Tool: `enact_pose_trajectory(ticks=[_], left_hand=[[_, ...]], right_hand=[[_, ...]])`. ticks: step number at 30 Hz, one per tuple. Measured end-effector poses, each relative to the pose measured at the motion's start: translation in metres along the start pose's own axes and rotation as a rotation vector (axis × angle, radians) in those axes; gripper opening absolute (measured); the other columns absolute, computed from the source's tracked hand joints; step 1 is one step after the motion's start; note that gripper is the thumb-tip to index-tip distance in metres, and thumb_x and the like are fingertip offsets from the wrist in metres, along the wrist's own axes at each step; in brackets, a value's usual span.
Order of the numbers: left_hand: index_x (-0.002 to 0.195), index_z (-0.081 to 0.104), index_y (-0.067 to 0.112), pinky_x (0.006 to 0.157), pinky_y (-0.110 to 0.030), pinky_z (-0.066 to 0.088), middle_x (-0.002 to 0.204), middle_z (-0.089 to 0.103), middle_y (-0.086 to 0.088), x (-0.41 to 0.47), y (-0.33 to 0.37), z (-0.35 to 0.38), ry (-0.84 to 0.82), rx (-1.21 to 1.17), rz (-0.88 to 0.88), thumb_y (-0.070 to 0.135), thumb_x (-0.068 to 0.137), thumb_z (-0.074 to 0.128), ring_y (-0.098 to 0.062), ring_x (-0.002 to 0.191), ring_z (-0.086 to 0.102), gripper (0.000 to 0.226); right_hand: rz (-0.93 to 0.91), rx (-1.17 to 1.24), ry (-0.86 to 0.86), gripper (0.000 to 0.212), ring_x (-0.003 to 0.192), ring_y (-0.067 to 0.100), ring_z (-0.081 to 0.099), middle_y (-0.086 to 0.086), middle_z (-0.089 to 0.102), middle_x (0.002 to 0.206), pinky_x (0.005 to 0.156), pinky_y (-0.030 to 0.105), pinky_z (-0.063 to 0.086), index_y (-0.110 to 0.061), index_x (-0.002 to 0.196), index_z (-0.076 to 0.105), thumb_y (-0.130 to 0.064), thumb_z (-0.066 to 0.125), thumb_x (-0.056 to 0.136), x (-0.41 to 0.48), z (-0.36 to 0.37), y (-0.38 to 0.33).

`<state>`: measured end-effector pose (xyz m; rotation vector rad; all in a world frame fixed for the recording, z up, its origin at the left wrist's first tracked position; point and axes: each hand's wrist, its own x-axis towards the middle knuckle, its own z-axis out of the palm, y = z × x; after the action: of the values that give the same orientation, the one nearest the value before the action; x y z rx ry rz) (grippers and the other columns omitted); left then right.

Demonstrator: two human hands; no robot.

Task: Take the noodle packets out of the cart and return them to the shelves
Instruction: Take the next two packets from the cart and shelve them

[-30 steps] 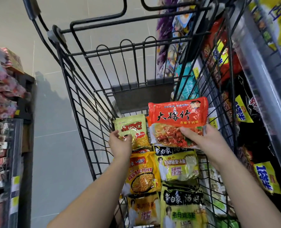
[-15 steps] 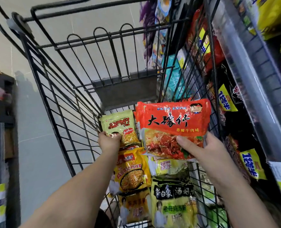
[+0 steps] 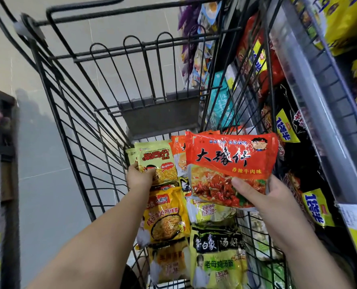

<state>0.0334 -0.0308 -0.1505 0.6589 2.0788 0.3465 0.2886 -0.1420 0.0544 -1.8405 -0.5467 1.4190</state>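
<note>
Down inside the black wire shopping cart point(image 3: 69, 113), both hands are clamped on noodle packets, each on its own packet and set apart from the other. The right hand point(image 3: 263, 197) pinches a red beef-flavour noodle packet point(image 3: 231, 163) by its lower right corner, thumb across the front and fingers behind. It holds the packet face-up, raised above the heap. The left hand point(image 3: 140, 178) curls round the lower left edge of a pale green crispy-noodle packet point(image 3: 156, 161) at the far end of the basket. Whether that packet is lifted or lies on the heap is hard to tell from this angle.

Between the two hands an orange packet point(image 3: 178, 155) peeks out, partly covered by the red one. Just nearer than the left hand lies a yellow chicken-noodle packet point(image 3: 165, 215). Under the right hand is a white-and-green packet point(image 3: 211, 213), and nearer the body a green chicken-soup noodle packet point(image 3: 217, 259).

Beyond both hands stands the cart's grey seat flap point(image 3: 160, 117). Outside the cart wall, to the right of the right hand, shelves point(image 3: 311, 84) carry black packets with yellow labels point(image 3: 317, 207). Left of the left hand, pale floor tiles point(image 3: 48, 184) show through the wire.
</note>
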Motion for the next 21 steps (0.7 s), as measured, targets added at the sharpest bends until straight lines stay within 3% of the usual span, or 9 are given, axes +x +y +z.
enact_pose_trajectory(ticks=[2, 5, 9, 15, 19, 21], left_hand=[[0.132, 0.058, 0.014, 0.089, -0.04, 0.058, 0.113, 0.071, -0.007, -0.002, 0.0, -0.001, -0.025, 0.006, 0.01, 0.022, 0.086, 0.081, -0.023, 0.09, 0.069, 0.053], [0.129, 0.06, 0.015, 0.088, -0.046, 0.061, 0.105, 0.074, -0.006, -0.002, 0.001, -0.004, -0.043, -0.042, 0.043, 0.021, 0.089, 0.077, -0.023, 0.088, 0.072, 0.044], [0.11, 0.064, 0.017, 0.086, -0.043, 0.061, 0.097, 0.074, -0.005, -0.014, 0.01, -0.017, -0.075, -0.173, 0.069, 0.011, 0.095, 0.068, -0.022, 0.085, 0.073, 0.017], [0.119, 0.063, 0.015, 0.086, -0.048, 0.062, 0.104, 0.075, -0.006, -0.061, 0.027, -0.052, -0.123, -0.145, 0.201, 0.016, 0.097, 0.067, -0.021, 0.087, 0.074, 0.022], [0.108, 0.061, 0.026, 0.082, -0.041, 0.062, 0.103, 0.075, -0.002, -0.107, 0.047, -0.094, -0.158, -0.187, 0.32, 0.017, 0.097, 0.067, -0.019, 0.09, 0.074, 0.016], [0.114, 0.061, 0.029, 0.087, -0.04, 0.061, 0.107, 0.075, 0.003, -0.128, 0.061, -0.12, -0.191, -0.21, 0.374, 0.024, 0.096, 0.069, -0.017, 0.095, 0.074, 0.02]], right_hand=[[0.002, -0.001, 0.009, 0.049, 0.099, -0.002, 0.073, -0.019, 0.077, 0.11, 0.082, 0.022, 0.049, -0.034, 0.117, 0.067, -0.04, 0.083, 0.071, 0.0, 0.0, 0.003], [0.0, 0.0, 0.008, 0.047, 0.098, -0.005, 0.071, -0.023, 0.077, 0.109, 0.085, 0.023, 0.047, -0.036, 0.116, 0.066, -0.04, 0.084, 0.073, 0.0, 0.002, 0.002], [-0.011, 0.021, -0.006, 0.048, 0.101, -0.004, 0.072, -0.022, 0.076, 0.111, 0.09, 0.027, 0.048, -0.037, 0.116, 0.066, -0.041, 0.084, 0.071, 0.003, 0.007, -0.001], [-0.046, 0.103, -0.012, 0.056, 0.098, -0.002, 0.073, -0.018, 0.078, 0.109, 0.088, 0.027, 0.05, -0.031, 0.119, 0.066, -0.04, 0.084, 0.067, -0.004, 0.014, -0.02], [-0.1, 0.084, 0.0, 0.078, 0.101, 0.004, 0.074, -0.013, 0.078, 0.111, 0.092, 0.032, 0.052, -0.03, 0.117, 0.07, -0.064, 0.091, 0.05, -0.018, 0.015, -0.042], [-0.11, 0.083, 0.001, 0.069, 0.097, 0.002, 0.074, -0.015, 0.079, 0.107, 0.095, 0.035, 0.053, -0.031, 0.111, 0.071, -0.06, 0.09, 0.052, -0.027, 0.013, -0.055]])
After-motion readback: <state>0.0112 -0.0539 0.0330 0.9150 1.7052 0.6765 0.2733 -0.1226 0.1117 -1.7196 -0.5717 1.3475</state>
